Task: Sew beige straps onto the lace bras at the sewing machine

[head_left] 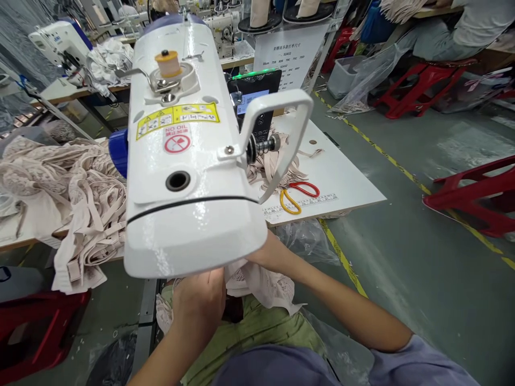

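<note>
A white sewing machine fills the middle of the view and hides the needle area. Below its front end, my left hand is curled against a beige lace garment piece, which shows on both sides of it; the fingertips are covered by the machine head. My right hand reaches in behind the right corner of the head, touching the same cloth. Its fingers are hidden. The cloth hangs down over my lap between the two hands.
Scissors with red and yellow handles lie by a printed ruler on the white table. Beige straps are heaped behind them. More beige garments overhang the left side. Red stools and a seated person are at right.
</note>
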### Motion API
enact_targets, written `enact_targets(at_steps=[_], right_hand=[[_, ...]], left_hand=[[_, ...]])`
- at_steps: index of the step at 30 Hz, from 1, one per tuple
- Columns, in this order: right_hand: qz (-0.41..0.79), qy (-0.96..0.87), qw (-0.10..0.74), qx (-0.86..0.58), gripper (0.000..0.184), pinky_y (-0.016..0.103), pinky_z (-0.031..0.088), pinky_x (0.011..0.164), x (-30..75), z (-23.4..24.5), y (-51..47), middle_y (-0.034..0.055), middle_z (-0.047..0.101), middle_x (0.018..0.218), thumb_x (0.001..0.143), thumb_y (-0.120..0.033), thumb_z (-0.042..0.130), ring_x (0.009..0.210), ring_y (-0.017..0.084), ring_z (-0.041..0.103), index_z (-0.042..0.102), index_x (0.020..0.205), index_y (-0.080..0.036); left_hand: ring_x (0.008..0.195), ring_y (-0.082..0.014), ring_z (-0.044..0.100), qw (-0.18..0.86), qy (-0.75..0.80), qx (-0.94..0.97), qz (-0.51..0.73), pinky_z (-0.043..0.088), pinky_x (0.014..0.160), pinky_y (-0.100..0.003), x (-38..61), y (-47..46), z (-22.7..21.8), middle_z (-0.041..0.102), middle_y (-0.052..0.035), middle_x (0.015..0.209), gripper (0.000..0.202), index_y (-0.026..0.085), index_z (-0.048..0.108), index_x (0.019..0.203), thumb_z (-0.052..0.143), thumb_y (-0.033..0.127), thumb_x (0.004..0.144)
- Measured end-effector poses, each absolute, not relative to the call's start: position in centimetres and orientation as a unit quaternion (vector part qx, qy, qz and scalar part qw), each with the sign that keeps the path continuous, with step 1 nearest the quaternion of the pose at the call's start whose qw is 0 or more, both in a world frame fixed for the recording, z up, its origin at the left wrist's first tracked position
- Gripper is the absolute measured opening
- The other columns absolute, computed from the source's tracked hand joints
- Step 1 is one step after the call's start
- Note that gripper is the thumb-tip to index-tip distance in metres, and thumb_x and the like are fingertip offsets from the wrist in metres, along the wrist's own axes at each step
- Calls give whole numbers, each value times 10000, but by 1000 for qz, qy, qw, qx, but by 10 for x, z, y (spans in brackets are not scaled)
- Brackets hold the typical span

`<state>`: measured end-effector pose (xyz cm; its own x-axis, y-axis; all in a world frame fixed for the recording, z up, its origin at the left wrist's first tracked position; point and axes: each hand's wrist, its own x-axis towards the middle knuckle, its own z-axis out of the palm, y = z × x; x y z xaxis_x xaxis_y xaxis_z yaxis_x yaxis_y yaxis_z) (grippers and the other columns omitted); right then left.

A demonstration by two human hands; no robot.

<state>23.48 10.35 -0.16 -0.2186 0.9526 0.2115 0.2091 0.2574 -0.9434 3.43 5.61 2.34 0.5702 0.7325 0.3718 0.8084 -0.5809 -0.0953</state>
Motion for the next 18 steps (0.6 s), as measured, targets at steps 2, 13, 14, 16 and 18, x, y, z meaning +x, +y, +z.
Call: enact_targets(at_steps=[2,13,14,16,18], right_hand=[[410,-668,447,-431,361,416,503,1009,231,-5,102,40,610,1336,790,-221,613,1216,266,580,688,1140,-263],[434,-618,419,-504,256,245,396,566,238,-31,64,18,627,838,913,-382,547,616,124,503,607,1092,-208],[439,-628,399,-503,228,244,375,566,239,-30,55,3,594,767,930,-394,523,623,127,501,627,1001,-204],[462,-639,370,-492,270,244,344,563,238,-24,32,-15,524,674,939,-414,508,612,125,475,619,827,-195],[512,-630,353,-465,311,243,319,546,232,-17,7,-28,466,627,929,-438,525,582,117,431,581,748,-192]], left_hand=[[469,-153,557,123,-452,-870,-155,286,457,-285,30,55,21,628,11,580,227,190,608,1083,477,136,907],[812,-198,650,-383,-603,-660,-231,469,592,-248,14,52,23,694,-66,973,345,207,599,1056,483,504,922],[832,-205,646,-420,-583,-664,-208,475,635,-261,12,53,25,696,-64,978,349,208,624,1037,499,509,912],[853,-214,639,-507,-525,-664,-167,478,704,-281,10,54,28,704,-60,975,343,207,670,1009,538,501,893],[840,-211,632,-601,-460,-634,-158,478,729,-288,7,49,29,705,-58,944,340,199,697,981,556,493,886]])
